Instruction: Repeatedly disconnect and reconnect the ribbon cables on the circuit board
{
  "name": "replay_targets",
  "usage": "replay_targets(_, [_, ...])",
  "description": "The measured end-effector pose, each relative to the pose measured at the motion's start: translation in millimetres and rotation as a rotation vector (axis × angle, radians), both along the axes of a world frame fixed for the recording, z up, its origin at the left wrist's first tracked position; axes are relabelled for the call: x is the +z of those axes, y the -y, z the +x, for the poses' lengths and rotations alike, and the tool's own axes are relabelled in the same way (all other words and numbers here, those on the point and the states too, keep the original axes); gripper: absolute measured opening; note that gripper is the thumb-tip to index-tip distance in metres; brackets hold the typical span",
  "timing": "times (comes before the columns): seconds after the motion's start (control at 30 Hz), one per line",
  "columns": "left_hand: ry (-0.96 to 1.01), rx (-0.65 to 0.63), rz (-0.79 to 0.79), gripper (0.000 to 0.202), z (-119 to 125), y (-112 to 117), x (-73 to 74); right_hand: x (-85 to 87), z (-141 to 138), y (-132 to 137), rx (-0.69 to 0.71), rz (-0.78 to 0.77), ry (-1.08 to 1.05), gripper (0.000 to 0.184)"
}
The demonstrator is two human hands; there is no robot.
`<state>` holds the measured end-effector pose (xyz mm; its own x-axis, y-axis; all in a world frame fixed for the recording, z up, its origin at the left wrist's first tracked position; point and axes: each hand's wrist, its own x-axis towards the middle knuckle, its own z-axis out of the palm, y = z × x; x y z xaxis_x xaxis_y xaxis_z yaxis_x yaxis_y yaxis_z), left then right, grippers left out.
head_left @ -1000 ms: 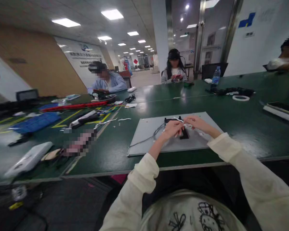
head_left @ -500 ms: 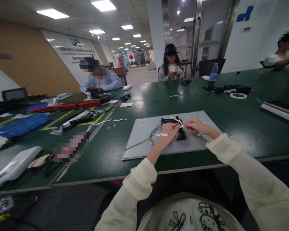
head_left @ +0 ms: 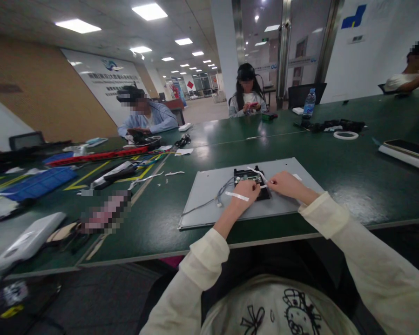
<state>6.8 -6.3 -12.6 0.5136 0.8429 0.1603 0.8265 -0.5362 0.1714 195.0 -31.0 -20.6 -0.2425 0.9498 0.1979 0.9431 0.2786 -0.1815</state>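
A grey flat panel (head_left: pixel 206 197) lies on the table before me, with a black frame (head_left: pixel 264 193) holding a small circuit board (head_left: pixel 253 176) at its middle. My left hand (head_left: pixel 245 191) is closed over the frame's near-left part; what its fingertips grip is hidden. A strip of white tape (head_left: pixel 237 197) sticks across the back of that hand by the wrist. Pinched at the frame's right edge, my right hand (head_left: pixel 287 184) holds a thin white tape strip (head_left: pixel 261 176) that curls up over the board. Grey wires (head_left: pixel 221 191) with a small connector lie left of the frame.
Scissors-free clutter on the left includes a blue tray (head_left: pixel 42 184), a white device (head_left: pixel 28 242) and a pink pixelated item (head_left: pixel 108 211). A tape roll (head_left: pixel 345 135), a water bottle (head_left: pixel 309 103) and a phone (head_left: pixel 410 151) stand or lie rightward. Several people sit around the table (head_left: pixel 216 144).
My left hand has turned and curled slightly, uncovering more of the circuit board. My right hand stays pinched near the frame's right edge. The panel appears in nearly the same place.
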Motion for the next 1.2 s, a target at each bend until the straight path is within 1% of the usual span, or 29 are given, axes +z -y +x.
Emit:
replay_targets(0.2, [-0.051,0.017,-0.019,0.036,1,9,4.2,-1.9,-3,1,-0.025,-0.001,0.069,0.046])
replay_targets(0.43, [-0.108,0.036,-0.047,0.032,4,9,0.0,-1.6,-8,5,-0.077,-0.03,0.116,0.042])
replay_targets(0.57, [-0.119,0.018,-0.051,0.033,3,9,0.9,2.0,-14,12,-0.126,-0.057,0.132,0.041])
replay_targets(0.8, [-0.104,0.01,-0.05,0.032,3,9,4.0,8.4,-16,17,-0.129,-0.075,0.169,0.04])
replay_targets(1.03, [-0.081,0.031,-0.017,0.03,4,7,2.4,2.5,-7,10,-0.12,-0.007,0.088,0.035])
replay_targets(1.2, [-0.046,0.048,-0.035,0.029,3,10,8.1,4.2,-6,10,-0.129,-0.038,-0.073,0.033])
